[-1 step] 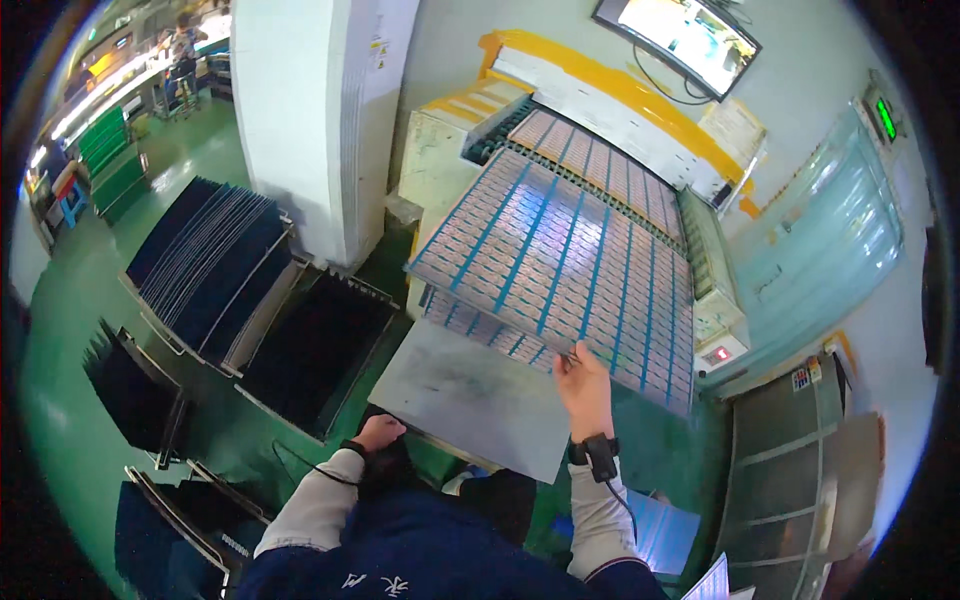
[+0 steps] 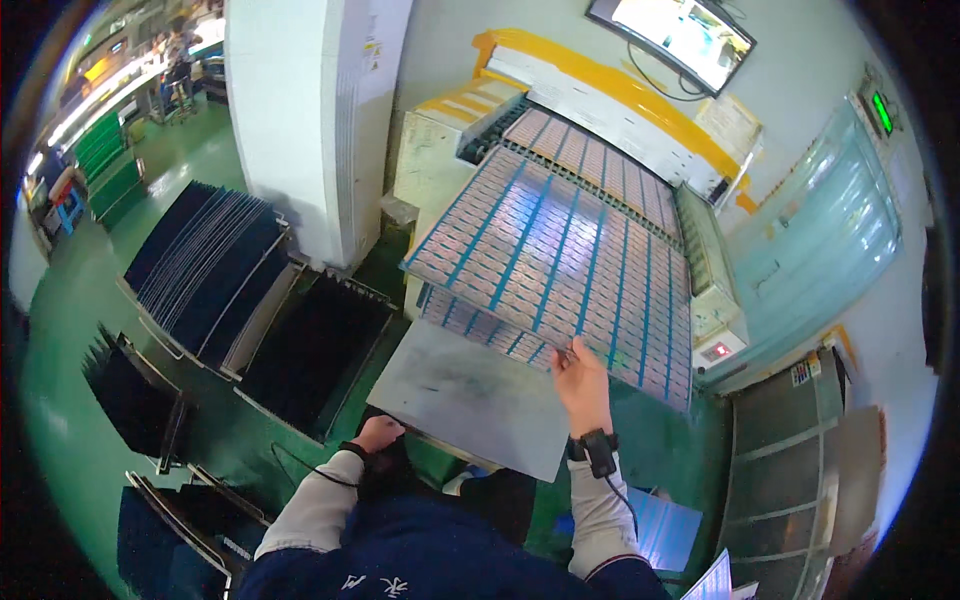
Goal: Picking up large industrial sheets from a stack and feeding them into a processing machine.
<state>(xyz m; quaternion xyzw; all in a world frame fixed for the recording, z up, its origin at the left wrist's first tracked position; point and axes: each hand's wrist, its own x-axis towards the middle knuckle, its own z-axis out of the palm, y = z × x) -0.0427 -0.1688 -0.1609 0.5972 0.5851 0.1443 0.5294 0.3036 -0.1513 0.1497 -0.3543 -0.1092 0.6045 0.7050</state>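
My right hand [image 2: 580,377] is closed in a pinch on the near edge of a large printed circuit panel [image 2: 545,235]. The panel has pinkish patterned blocks split by teal stripes, and its far edge lies by the rollers of a machine. Below it shows the edge of a second, similar panel [image 2: 480,326]. A plain grey board [image 2: 470,395] extends toward me underneath. My left hand [image 2: 379,433] is closed at the near left corner of this board. What its fingers hold, if anything, is hidden.
Behind the panels stands a white roller machine [image 2: 620,125] with yellow tape, under a wall screen [image 2: 680,38]. To the left are a white pillar [image 2: 290,130] and black slotted racks [image 2: 205,270]. A grey framed rack [image 2: 780,470] stands at right; translucent sheeting [image 2: 830,225] hangs behind it.
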